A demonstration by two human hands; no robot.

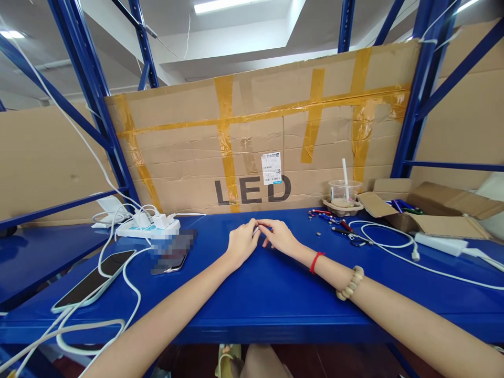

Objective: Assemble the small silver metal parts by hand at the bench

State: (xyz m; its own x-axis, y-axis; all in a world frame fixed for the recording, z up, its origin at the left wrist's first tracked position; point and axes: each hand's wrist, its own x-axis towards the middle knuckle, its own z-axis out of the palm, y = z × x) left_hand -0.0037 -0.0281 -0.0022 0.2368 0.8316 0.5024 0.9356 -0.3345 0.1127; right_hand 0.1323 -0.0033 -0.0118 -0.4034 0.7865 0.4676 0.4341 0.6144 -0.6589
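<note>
Pen (264,228) between left hand (241,243) and right hand (281,237)

Both hands meet on the blue shelf (252,294), just in front of the LED carton (255,152): left hand (241,243) and right hand (280,237) pinch one small slim object (257,228) between fingertips. Left of the carton's lettering sits a power strip (147,227); right of it, a plastic cup (345,192).
</note>
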